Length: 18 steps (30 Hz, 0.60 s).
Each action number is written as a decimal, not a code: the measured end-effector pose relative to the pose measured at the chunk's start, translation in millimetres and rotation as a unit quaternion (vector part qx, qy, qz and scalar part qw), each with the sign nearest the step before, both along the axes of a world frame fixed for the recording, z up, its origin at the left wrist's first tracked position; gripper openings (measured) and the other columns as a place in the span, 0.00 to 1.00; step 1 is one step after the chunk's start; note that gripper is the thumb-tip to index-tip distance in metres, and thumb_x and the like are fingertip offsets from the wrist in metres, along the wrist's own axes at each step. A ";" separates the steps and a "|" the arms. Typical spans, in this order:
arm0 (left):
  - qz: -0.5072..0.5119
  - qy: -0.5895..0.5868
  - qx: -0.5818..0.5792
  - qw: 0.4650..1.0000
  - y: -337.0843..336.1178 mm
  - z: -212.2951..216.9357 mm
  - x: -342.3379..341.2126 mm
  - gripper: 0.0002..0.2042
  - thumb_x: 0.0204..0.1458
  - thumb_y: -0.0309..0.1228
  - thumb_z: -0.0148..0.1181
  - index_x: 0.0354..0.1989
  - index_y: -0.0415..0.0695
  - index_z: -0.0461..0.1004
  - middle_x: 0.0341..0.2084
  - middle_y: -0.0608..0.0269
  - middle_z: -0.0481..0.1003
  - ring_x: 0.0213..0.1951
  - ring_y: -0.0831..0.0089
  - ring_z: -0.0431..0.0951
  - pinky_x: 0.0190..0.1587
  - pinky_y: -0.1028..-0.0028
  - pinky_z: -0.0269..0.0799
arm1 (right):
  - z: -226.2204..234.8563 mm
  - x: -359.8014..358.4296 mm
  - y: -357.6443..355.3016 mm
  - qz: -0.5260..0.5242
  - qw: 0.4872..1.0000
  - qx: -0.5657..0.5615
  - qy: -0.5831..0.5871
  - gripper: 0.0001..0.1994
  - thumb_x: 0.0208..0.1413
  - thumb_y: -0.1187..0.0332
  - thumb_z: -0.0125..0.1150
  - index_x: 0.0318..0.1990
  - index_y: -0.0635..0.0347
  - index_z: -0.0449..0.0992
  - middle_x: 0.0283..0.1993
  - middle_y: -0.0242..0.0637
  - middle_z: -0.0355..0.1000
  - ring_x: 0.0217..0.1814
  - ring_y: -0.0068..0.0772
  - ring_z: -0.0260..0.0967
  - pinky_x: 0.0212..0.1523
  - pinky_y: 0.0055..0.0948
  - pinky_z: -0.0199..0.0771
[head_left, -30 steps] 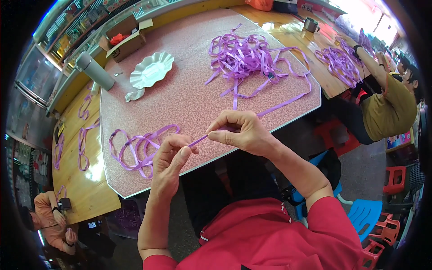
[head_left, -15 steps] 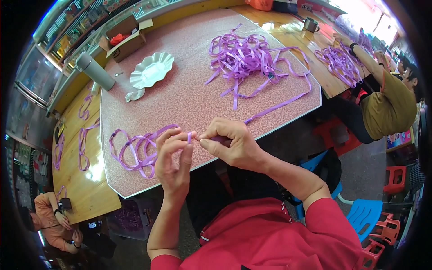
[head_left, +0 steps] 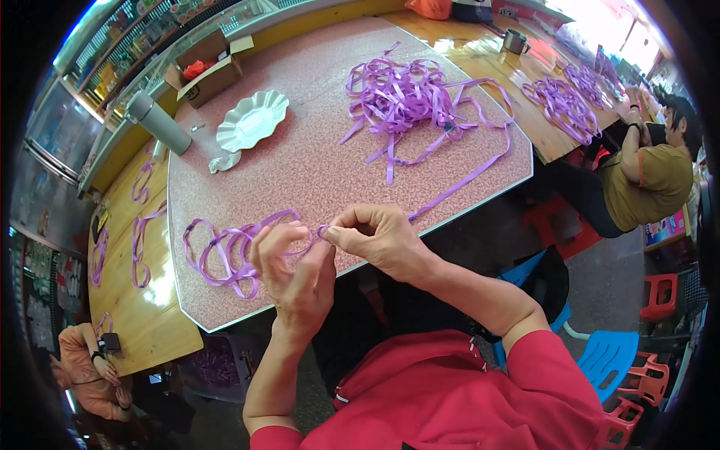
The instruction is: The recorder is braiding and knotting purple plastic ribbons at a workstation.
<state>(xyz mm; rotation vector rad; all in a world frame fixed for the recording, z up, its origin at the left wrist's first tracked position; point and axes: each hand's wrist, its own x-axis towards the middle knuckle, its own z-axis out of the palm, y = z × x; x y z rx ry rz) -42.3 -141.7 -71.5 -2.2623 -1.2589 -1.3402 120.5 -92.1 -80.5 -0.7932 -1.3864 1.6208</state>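
Above the near edge of the pink speckled table (head_left: 300,172), my two hands meet at a small loop of purple ribbon (head_left: 322,231). My right hand (head_left: 384,241) pinches the loop between thumb and index finger. Close against it, my left hand (head_left: 294,274) has its thumb and a fingertip on the same ribbon, its other fingers curled and raised. From my right hand a length of ribbon (head_left: 461,181) runs to a large tangled purple pile (head_left: 401,97). Left of my left hand lie looped, knotted ribbons (head_left: 217,255).
A white scalloped dish (head_left: 253,120), a grey-green flask (head_left: 159,124) and an open cardboard box (head_left: 206,75) stand at the back left. A person in an olive shirt (head_left: 652,184) sits right by more ribbon (head_left: 562,109); another in orange (head_left: 82,367) sits at lower left.
My left hand has turned, its thumb now close to my right fingertips. A small ribbon loop now shows at the pinch. The person on the right has drawn an arm back from the ribbons.
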 end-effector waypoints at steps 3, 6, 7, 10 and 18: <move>-0.015 -0.136 -0.083 0.987 -5.5 -1.2 0.0 0.09 0.51 0.21 0.66 0.38 0.43 0.73 0.43 0.56 0.70 0.48 0.61 0.71 0.54 0.61 0.65 | 0.5 -0.8 -5.3 -0.006 0.999 -0.023 0.049 0.05 0.63 0.71 0.62 0.40 0.62 0.79 0.36 0.22 0.73 0.35 0.08 0.64 0.32 0.16 0.64; -0.122 -0.317 -0.205 0.918 -5.2 -2.6 0.3 0.04 0.59 0.23 0.60 0.40 0.42 0.72 0.43 0.59 0.70 0.47 0.69 0.69 0.55 0.67 0.64 | 3.2 -1.0 -9.3 -0.010 0.997 -0.008 0.077 0.02 0.61 0.74 0.61 0.40 0.60 0.78 0.36 0.24 0.72 0.38 0.10 0.66 0.35 0.17 0.66; -0.186 -0.460 -0.287 0.819 -5.6 -2.3 0.0 0.03 0.60 0.24 0.58 0.40 0.42 0.72 0.44 0.60 0.70 0.48 0.71 0.69 0.55 0.69 0.64 | 4.5 -0.8 -9.3 -0.009 0.997 -0.008 0.077 0.02 0.61 0.74 0.61 0.40 0.60 0.78 0.36 0.24 0.72 0.38 0.10 0.66 0.35 0.17 0.66; -0.281 -0.603 -0.384 0.640 -2.0 4.8 -2.8 0.02 0.63 0.26 0.54 0.40 0.42 0.72 0.43 0.64 0.71 0.48 0.76 0.69 0.56 0.71 0.64 | 6.2 1.8 -1.5 -0.053 0.967 0.250 0.010 0.07 0.54 0.78 0.63 0.39 0.57 0.77 0.34 0.29 0.72 0.35 0.17 0.71 0.32 0.22 0.70; -0.261 -0.555 -0.401 0.681 -3.9 6.3 -4.0 0.05 0.62 0.24 0.55 0.44 0.39 0.73 0.42 0.66 0.71 0.48 0.77 0.71 0.57 0.73 0.64 | 10.6 17.1 20.0 -0.077 0.803 0.578 -0.124 0.13 0.43 0.79 0.69 0.38 0.54 0.78 0.33 0.32 0.73 0.28 0.33 0.74 0.25 0.30 0.73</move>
